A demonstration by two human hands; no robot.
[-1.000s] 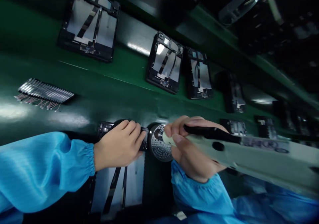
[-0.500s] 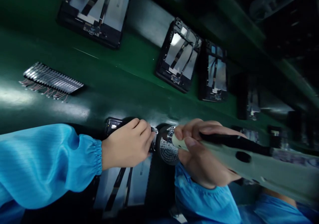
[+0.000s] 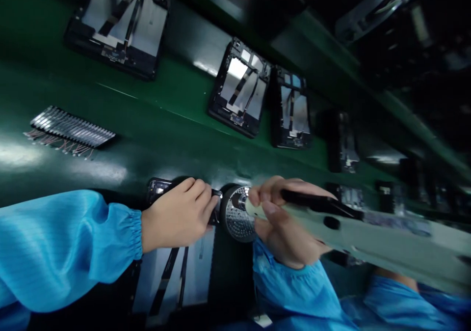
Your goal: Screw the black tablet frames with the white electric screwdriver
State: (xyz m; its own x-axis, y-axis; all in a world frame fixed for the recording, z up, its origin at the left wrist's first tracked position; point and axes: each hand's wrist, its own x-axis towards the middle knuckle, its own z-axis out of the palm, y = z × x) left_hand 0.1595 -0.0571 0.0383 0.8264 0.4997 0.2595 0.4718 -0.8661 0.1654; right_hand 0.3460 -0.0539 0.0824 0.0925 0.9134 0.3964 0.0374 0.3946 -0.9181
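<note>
Down low, the left hand [image 3: 176,215] lies curled over the top edge of an opened device [image 3: 176,272], its fingers pressed onto the dark frame, resting rather than closed around anything. The device's pale inner plate and dark ribbon strips run from under that hand toward the person. Just to its right, the right hand [image 3: 283,228] is wrapped tight around a pale electric screwdriver [image 3: 368,242], whose long body stretches away to the right, blurred. The tool's tip points at the device's corner beside the left fingertips. Between the two hands, touching the device's edge, sits a round perforated metal dish [image 3: 235,215]; the screwdriver's nose partly covers it. Both forearms wear blue sleeves [image 3: 66,247].

Beyond the hands, the green surface [image 3: 154,124] carries more opened devices: one far off above the left hand [image 3: 121,21], two side by side above the right hand [image 3: 239,88], and further ones to the right, too dark and blurred to read. Well to the left of the left hand lies a row of thin metal strips with fine wires [image 3: 71,129].
</note>
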